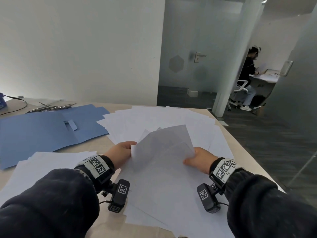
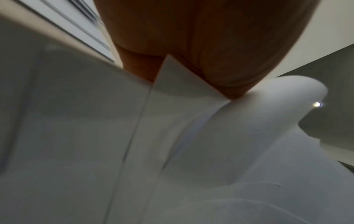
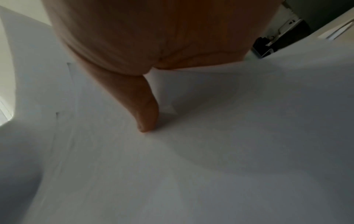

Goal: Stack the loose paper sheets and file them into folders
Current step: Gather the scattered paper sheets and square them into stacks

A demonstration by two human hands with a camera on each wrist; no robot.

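A plain white wall faces me beyond my beige table. To my right stands a frosted glass door with a metal handle; dark carpet runs past it toward someone seated, apparently at a white desk.

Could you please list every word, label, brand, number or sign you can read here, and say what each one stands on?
No text can be read.
Wrist bands: black-and-white square code markers only, no letters.
Wrist camera housings: the same kind of code markers.
Held paper sheets, in the grip of the left hand and right hand: faint marks show through, too blurred to read.
Blue box at the table's far left: white print, too small to read.
Blue folders: blank.
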